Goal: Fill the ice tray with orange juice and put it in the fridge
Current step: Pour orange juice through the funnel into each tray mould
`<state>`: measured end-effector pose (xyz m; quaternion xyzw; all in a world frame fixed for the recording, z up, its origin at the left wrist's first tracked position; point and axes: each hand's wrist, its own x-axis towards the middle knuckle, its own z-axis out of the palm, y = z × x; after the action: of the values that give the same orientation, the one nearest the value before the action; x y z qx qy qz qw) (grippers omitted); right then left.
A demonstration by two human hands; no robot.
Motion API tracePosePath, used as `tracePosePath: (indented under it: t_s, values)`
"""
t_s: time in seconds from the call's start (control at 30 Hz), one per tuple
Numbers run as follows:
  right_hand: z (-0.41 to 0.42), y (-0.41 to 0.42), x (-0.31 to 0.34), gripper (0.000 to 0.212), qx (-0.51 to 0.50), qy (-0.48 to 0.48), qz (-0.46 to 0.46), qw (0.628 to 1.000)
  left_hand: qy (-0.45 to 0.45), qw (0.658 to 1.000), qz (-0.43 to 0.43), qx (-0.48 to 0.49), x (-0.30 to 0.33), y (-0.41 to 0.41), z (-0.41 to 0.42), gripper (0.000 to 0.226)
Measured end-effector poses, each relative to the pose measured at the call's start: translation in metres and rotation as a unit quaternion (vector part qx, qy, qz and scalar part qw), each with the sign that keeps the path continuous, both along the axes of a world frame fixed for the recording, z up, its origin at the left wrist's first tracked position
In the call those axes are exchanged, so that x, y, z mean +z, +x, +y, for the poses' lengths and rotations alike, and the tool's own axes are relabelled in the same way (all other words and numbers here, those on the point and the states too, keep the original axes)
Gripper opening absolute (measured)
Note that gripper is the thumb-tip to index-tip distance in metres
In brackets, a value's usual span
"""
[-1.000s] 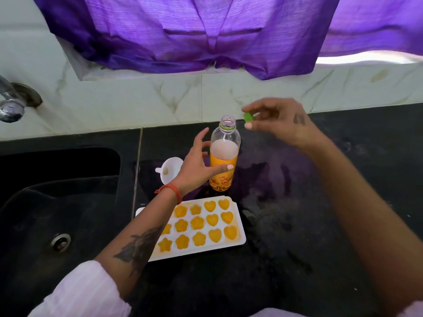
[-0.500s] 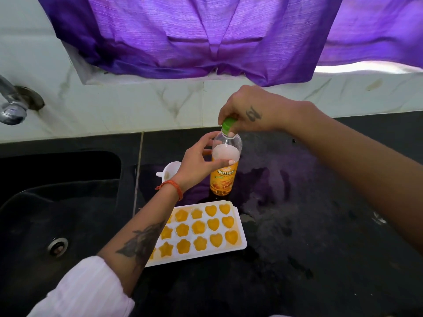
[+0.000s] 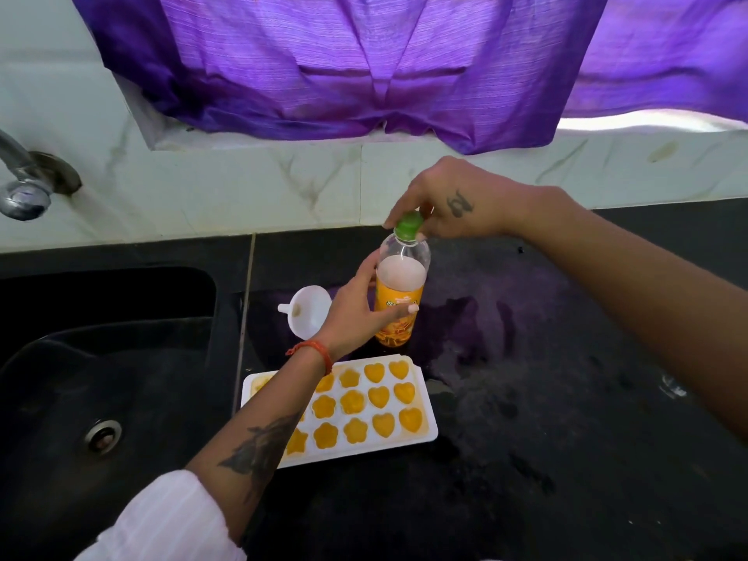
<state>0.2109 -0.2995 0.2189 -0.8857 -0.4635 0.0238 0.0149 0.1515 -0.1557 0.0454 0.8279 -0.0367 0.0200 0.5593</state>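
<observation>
Near the back edge of the dark surface (image 3: pixel 546 419), just right of the sink (image 3: pixel 101 358), the juice bottle (image 3: pixel 398 301) stands upright, and the left hand (image 3: pixel 356 309) wraps its fingers and thumb round the labelled body, likely to keep it from turning or tipping. The right hand (image 3: pixel 449 208) comes in from above, its fingers pinching the green cap (image 3: pixel 408 225), which sits on the bottle's neck; this looks like screwing it closed, a sensible step before anything is carried. The ice tray (image 3: pixel 429 406) lies flat in front of the bottle, toward the surface's front edge, its heart and star cells showing orange juice, with the left forearm crossing its left part. A white funnel (image 3: pixel 307 313) rests just left of the bottle. A second ago the cap was held clear of the open neck, off to the right; half a second ago it had reached the neck, and now it sits there under the fingers. The tray has not moved, and the fridge is not in view.
</observation>
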Motion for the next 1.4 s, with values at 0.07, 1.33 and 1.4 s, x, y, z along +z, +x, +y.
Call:
tracePosePath:
  t_s: [0.07,1.33,1.4]
  values:
    - [0.002,0.002,-0.003,0.035,-0.017,0.004,-0.009,1.000,-0.006,1.000,0.002,0.019,0.001,0.001,-0.002,0.076]
    - [-0.012,0.018,-0.025,0.052,0.027,0.008,-0.011,1.000,0.030,0.999,-0.020,-0.030,0.021,0.009,0.011,0.106]
    - [-0.009,0.016,-0.034,0.042,0.041,0.035,-0.045,0.997,0.010,0.999,-0.010,-0.037,0.022,0.008,0.009,0.094]
